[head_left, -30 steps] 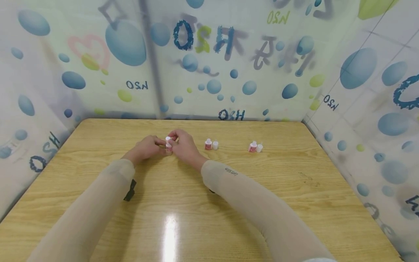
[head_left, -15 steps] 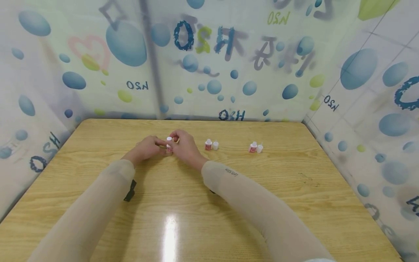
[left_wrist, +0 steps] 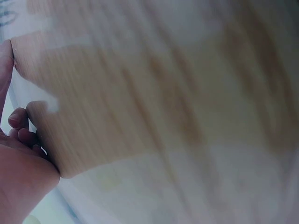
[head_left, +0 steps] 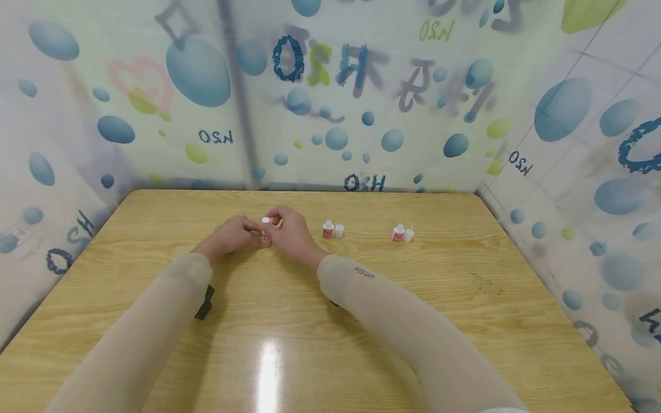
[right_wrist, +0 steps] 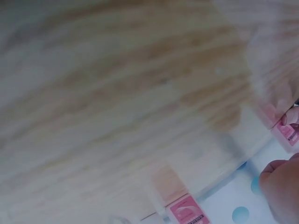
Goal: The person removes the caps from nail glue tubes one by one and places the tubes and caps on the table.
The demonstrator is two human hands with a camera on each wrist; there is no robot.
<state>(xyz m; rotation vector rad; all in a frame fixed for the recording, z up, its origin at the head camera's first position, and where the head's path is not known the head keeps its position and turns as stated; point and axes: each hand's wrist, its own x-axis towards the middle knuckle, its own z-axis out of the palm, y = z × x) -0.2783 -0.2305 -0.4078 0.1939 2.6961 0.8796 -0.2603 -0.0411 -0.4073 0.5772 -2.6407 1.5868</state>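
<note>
A small white bottle point(head_left: 266, 236) with a red-pink label stands upright between both hands, its white cap point(head_left: 265, 220) showing above the fingers. My left hand point(head_left: 234, 232) grips the bottle from the left. My right hand point(head_left: 292, 229) pinches it from the right, just below the cap top, and its thumb hides part of the bottle. In the right wrist view a fingertip lies on the pink label point(right_wrist: 288, 133), with the right hand point(right_wrist: 282, 189) close by. The left wrist view shows only part of the left hand point(left_wrist: 23, 172); the bottle is out of sight there.
Two similar bottles, one mid-table point(head_left: 327, 230) and one farther right point(head_left: 398, 233), stand uncapped-looking, each beside a small white cap: a nearer cap point(head_left: 339, 231) and a right-hand cap point(head_left: 409, 235). The wooden table point(head_left: 392, 321) ends at a patterned wall point(head_left: 320, 155).
Both hands stay at the same bottle. The fingertips have drawn slightly closer together across its front; the other bottles have not moved.
</note>
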